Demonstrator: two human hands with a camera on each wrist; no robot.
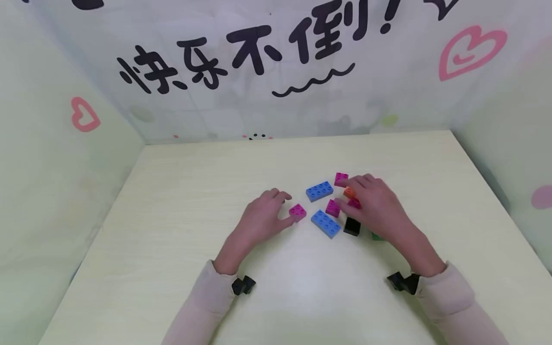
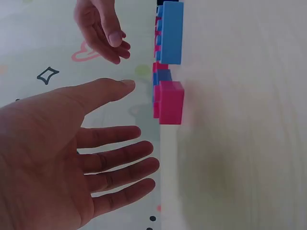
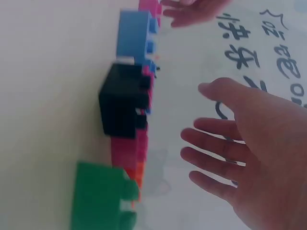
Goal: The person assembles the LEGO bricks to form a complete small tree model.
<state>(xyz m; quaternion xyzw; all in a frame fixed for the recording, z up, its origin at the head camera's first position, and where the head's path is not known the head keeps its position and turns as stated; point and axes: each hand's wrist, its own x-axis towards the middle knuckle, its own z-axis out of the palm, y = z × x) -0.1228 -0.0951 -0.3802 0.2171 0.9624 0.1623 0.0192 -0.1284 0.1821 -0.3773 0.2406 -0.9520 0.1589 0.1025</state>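
Observation:
My left hand hovers beside a small pink building brick, its fingers spread and relaxed; the left wrist view shows an empty palm near that pink brick. Over the right part of the group, my right hand is held with loose fingers, holding nothing in the right wrist view. Under and around it lie a black brick, an orange brick, a green brick mostly hidden in the head view, and pink bricks. Two long blue bricks lie between the hands.
The bricks rest on a pale wooden table. A white cloth backdrop with black writing stands behind its far edge, and pale side walls flank it. Another pink brick lies farthest back in the group.

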